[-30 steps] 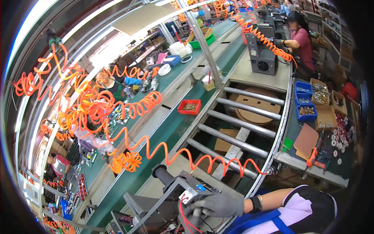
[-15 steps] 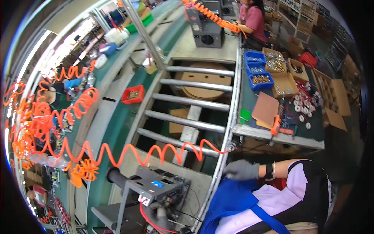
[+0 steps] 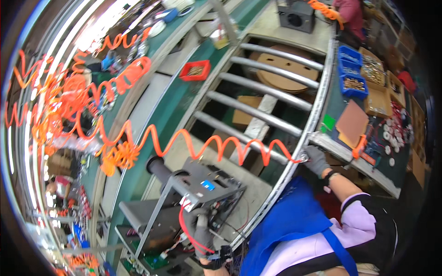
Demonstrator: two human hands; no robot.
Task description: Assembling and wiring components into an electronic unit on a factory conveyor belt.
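My right hand (image 3: 316,161), in a grey glove, is at the side rail with its fingers closed at the metal end fitting (image 3: 302,157) of an orange coiled air hose (image 3: 221,147). My left hand (image 3: 202,233), also gloved, is against the near side of a dark grey metal machine (image 3: 202,186). Its fingers are curled by the wiring, and what they hold is hidden. The machine has a small blue display (image 3: 208,185) on top and a black round duct (image 3: 159,169) at its left. A red cable (image 3: 185,225) runs down beside my left hand.
Beyond the machine, metal rollers (image 3: 260,110) span a frame over round brown boards (image 3: 285,73). A red bin (image 3: 194,70) sits on the green belt. The right-hand bench holds blue bins (image 3: 353,84), brown sheets (image 3: 352,118) and an orange-handled tool (image 3: 360,146). A co-worker (image 3: 351,18) is at the far right.
My right hand has moved forward from in front of my apron to the hose's end. The view has shifted, so the machine and my left wrist show more fully.
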